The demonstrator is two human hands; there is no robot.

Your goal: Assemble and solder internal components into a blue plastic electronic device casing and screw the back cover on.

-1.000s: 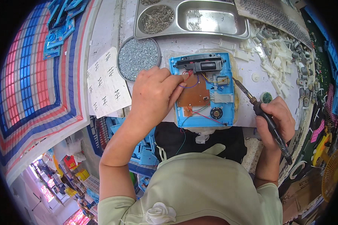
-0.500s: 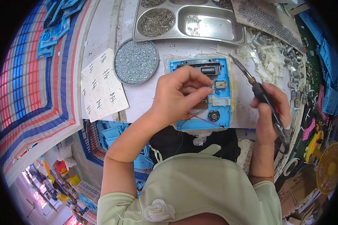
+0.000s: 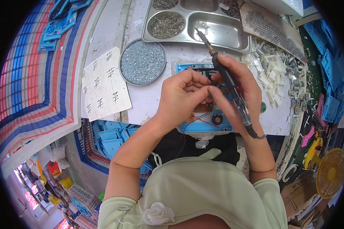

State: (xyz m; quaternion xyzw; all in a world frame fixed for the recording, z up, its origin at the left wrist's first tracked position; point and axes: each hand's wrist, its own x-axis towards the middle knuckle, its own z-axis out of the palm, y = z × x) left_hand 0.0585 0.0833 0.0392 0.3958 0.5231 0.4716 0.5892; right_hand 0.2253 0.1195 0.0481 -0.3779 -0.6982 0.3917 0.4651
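Note:
A blue plastic casing [image 3: 204, 127] with wires and a small round black speaker [image 3: 217, 119] lies on the table in front of me. Over its upper part, my left hand [image 3: 179, 93] is closed in a pinch; whatever lies between its fingertips is too small to make out. My right hand [image 3: 248, 86] grips a black soldering iron [image 3: 228, 78], its metal tip pointing up and away toward the steel tray. The thumb and fingertips of that hand meet the left fingertips. Both hands hide much of the casing's middle.
A round dish of small metal pins [image 3: 142, 62] and a handwritten paper sheet [image 3: 105, 86] are at the left. Beyond stands a steel compartment tray [image 3: 195, 45] with springs. White plastic pieces [image 3: 273, 72] and grey cylinders lie at the right. A yellow fan [image 3: 331, 173] stands lower right.
My right hand has moved left with the soldering iron, from beside the casing to above it, and its fingers now meet the left hand's. The left hand stays pinched over the casing.

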